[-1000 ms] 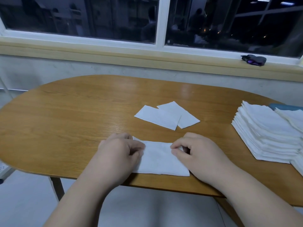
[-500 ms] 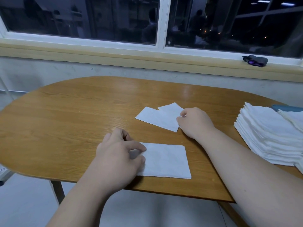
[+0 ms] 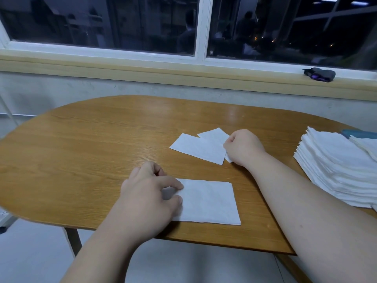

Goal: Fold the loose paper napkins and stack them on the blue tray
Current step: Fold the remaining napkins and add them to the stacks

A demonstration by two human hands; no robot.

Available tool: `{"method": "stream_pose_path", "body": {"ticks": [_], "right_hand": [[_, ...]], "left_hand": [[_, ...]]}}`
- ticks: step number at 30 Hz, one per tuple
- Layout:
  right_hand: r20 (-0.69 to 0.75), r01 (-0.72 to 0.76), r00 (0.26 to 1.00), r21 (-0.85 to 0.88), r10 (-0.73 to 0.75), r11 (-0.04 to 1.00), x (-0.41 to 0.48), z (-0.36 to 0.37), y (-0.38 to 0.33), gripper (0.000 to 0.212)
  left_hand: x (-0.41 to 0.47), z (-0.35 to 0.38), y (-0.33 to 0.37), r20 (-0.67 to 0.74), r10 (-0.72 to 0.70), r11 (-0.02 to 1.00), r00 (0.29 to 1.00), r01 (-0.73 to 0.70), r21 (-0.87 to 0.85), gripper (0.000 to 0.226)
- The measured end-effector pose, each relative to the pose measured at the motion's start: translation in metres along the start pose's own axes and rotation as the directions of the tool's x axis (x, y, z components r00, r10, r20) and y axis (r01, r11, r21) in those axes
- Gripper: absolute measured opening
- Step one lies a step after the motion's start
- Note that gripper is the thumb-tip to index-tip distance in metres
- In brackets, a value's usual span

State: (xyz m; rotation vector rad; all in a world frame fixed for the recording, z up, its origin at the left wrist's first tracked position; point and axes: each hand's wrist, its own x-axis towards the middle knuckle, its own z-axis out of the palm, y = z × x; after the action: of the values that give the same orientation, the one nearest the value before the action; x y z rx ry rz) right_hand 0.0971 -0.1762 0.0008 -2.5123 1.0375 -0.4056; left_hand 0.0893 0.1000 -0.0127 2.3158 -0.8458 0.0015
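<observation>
Three thin white paper sheets lie loose on the oval wooden table (image 3: 98,144): a folded rectangular napkin (image 3: 212,201) at lower centre, close to the table's near edge, and two overlapping ones in the middle of the frame, a front napkin (image 3: 197,148) lying partly over a rear napkin (image 3: 214,134); the left hand (image 3: 151,193) pinches the left edge of the folded rectangular napkin between curled forefinger and thumb; the right hand (image 3: 242,148) is closed in a narrow curl on the right end of the rear napkin, one corner peeping out below the knuckles, though the fingertips themselves are hidden; at the right edge of the frame a tall stack of folded white napkins (image 3: 334,166) sits on the blue tray (image 3: 356,133), of which only a sliver shows behind it; a dark cloth-like object (image 3: 320,74) rests on the window sill at upper right; the tissue is likely almost weightless, soft and limp, so it should sag if lifted by one corner and tear if tugged; it probably slides easily on the smooth wood; the best hold seems a light pinch at an edge or along the crease, layers kept together, with the other hand supporting the far side on the way to the stack.
</observation>
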Motion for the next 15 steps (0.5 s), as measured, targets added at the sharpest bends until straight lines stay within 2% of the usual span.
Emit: {"method": "stream_pose_path", "body": {"ticks": [9, 11, 15], "right_hand": [[0.062, -0.010, 0.998, -0.083, 0.015, 0.997, 0.0030, -0.0043, -0.0036, 0.014], [0.070, -0.010, 0.997, -0.091, 0.016, 0.996, 0.0046, -0.0064, -0.0065, 0.018], [0.003, 0.007, 1.000, -0.067, -0.007, 0.998, 0.0028, -0.0079, -0.0059, 0.021]], "left_hand": [[-0.0010, -0.0010, 0.0008, -0.006, -0.001, 1.000, 1.000, 0.001, -0.006, 0.015], [-0.0008, -0.0013, 0.0004, -0.005, 0.000, 1.000, 1.000, 0.000, -0.005, 0.015], [0.0000, -0.0009, 0.0001, -0.005, 0.003, 1.000, 1.000, -0.003, -0.009, 0.015]]}}
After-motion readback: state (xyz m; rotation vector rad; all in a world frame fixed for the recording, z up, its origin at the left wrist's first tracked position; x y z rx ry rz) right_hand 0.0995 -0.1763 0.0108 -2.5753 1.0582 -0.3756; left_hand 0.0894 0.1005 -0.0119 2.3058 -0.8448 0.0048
